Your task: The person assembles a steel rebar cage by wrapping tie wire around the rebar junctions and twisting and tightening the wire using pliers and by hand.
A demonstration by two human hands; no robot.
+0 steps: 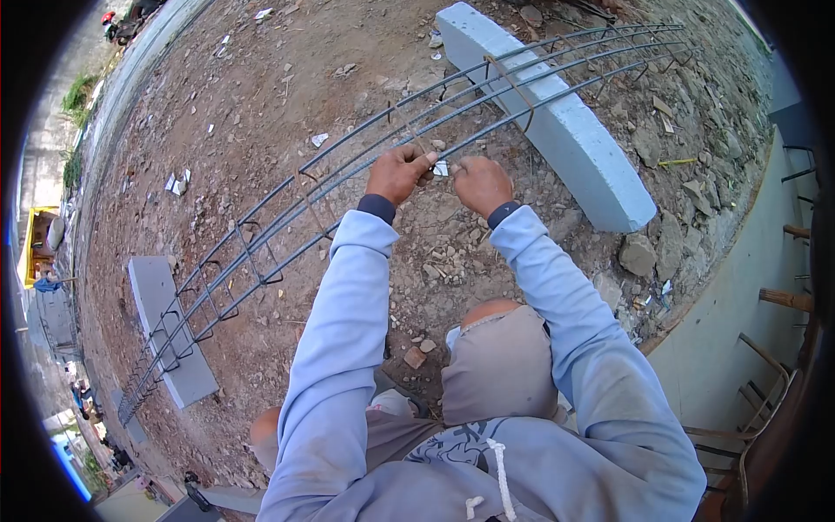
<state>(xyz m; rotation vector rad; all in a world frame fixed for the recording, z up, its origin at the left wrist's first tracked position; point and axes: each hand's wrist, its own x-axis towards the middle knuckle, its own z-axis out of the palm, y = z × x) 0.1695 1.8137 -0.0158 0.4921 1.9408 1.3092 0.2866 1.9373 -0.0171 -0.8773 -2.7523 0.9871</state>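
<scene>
A long rebar cage (452, 111) of thin steel bars runs from the lower left to the upper right in front of me. My left hand (400, 174) is closed at the near bars, its thumb and fingers pinching the lower end of a rusty stirrup (416, 136). Just to the right, my right hand (481, 184) is curled shut beside the nearest bar; anything inside its fingers is hidden or too small to name. Another stirrup (511, 83) crosses the bars further right. Several bent stirrups hang closer together toward the left end.
One pale block (591, 161) props the cage at the right, and a grey block (170, 326) lies under its left part. Rubble and a stone (637, 253) cover the dirt ground. Wooden-legged furniture (787, 300) stands by the light floor at far right.
</scene>
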